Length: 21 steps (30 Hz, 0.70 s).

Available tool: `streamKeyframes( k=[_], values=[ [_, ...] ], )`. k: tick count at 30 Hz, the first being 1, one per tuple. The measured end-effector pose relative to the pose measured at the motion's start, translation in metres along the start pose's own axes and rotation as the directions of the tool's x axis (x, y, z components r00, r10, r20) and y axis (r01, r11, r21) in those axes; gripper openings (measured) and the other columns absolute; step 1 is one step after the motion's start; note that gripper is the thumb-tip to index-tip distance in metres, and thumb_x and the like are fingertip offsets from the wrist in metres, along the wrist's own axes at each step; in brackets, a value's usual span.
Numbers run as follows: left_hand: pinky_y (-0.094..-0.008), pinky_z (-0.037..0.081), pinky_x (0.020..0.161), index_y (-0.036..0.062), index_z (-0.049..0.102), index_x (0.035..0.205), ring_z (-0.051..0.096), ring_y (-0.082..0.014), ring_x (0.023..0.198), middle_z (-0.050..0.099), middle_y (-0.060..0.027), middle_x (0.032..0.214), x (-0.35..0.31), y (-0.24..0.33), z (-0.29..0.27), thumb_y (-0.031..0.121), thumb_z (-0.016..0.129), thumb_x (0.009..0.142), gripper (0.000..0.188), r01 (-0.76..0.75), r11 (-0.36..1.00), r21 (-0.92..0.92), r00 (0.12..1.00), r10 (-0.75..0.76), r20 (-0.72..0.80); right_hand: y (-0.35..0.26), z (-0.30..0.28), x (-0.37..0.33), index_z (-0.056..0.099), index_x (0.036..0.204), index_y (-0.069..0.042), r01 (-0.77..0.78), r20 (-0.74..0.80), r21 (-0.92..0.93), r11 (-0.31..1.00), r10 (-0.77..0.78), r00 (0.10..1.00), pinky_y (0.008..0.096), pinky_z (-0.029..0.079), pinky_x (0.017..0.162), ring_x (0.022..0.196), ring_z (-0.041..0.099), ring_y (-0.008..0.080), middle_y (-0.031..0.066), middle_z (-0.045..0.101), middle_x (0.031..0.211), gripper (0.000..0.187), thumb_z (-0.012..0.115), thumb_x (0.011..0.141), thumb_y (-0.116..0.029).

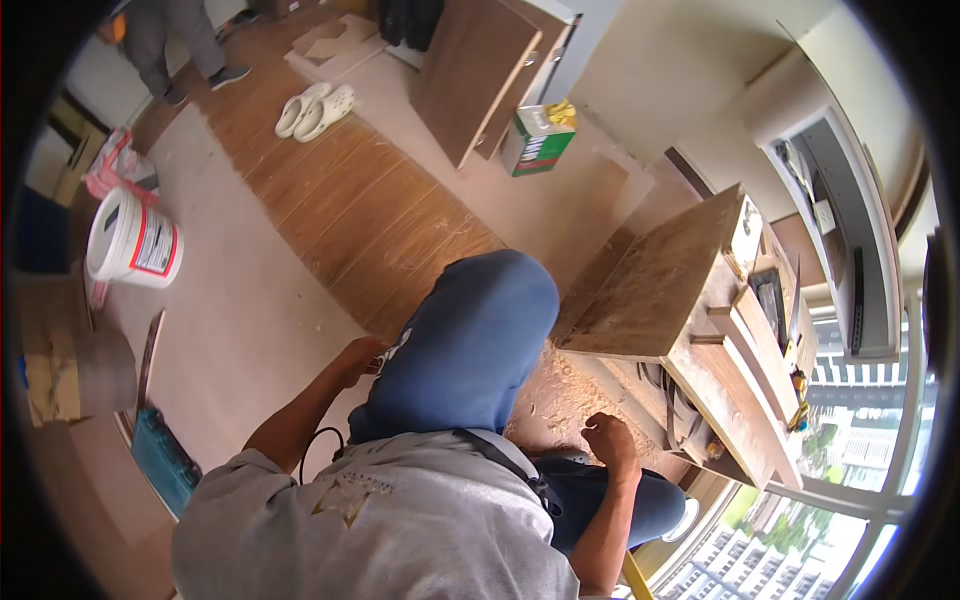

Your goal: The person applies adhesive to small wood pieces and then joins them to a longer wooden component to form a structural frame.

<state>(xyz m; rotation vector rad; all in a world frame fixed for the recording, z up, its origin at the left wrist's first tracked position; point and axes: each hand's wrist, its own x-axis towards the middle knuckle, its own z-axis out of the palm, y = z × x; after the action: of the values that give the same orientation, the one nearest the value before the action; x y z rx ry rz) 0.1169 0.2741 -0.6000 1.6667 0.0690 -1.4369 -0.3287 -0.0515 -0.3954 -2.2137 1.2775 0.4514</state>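
Lower right of frame: right hand (611, 443), the nearer, curled, contents unclear, shavings (562, 396) just up-left, wooden surface (650, 290) up-right.

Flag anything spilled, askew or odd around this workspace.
Wood shavings lie scattered across the floor beside the wooden bench, near the right hand; they look like uncleared debris. The bench's broad face also looks blotched and scuffed. Nothing else plainly stands out.

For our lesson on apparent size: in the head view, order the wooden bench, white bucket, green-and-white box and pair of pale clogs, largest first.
1. Wooden bench
2. White bucket
3. Green-and-white box and pair of pale clogs: too alike to rank.
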Motion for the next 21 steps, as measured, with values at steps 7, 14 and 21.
streamKeyframes(
  k=[7,14,21],
  values=[
    [-0.0428,0.046,0.105,0.0076,0.071,0.127,0.064,-0.0198,0.113,0.072,-0.0061,0.118,-0.036,0.084,0.025,0.045,0.061,0.105,0.044,-0.436,0.87,0.23,0.899,0.409,0.158,0.008,-0.003,-0.025,0.077,0.108,-0.002,0.079,-0.152,0.061,0.995,-0.069,0.986,0.0472,0.059,0.086,0.094,0.074,0.0381,0.0216,0.075,0.096,0.028,0.077,0.088,-0.021],
    [-0.0427,0.036,0.119,0.0071,0.06,0.151,0.05,-0.0244,0.143,0.06,-0.008,0.153,-0.102,0.191,0.068,0.049,0.054,0.11,0.058,-0.267,0.951,-0.154,0.933,0.295,0.204,-0.012,-0.021,-0.048,0.076,0.114,-0.003,-0.024,-0.132,0.076,0.997,0.034,0.991,0.0494,0.057,0.091,0.1,0.073,0.0417,0.0243,0.074,0.106,0.027,0.073,0.093,-0.02],
    [-0.0419,0.039,0.117,0.0061,0.062,0.146,0.056,-0.0212,0.135,0.066,-0.0076,0.142,-0.102,0.211,0.063,0.042,0.057,0.111,0.051,-0.403,0.894,0.195,0.915,0.402,0.045,-0.014,-0.014,-0.069,0.076,0.112,-0.006,-0.019,-0.157,0.114,0.993,0.037,0.987,0.0516,0.059,0.092,0.101,0.073,0.0436,0.0235,0.074,0.109,0.026,0.072,0.093,-0.023]
  ],
)
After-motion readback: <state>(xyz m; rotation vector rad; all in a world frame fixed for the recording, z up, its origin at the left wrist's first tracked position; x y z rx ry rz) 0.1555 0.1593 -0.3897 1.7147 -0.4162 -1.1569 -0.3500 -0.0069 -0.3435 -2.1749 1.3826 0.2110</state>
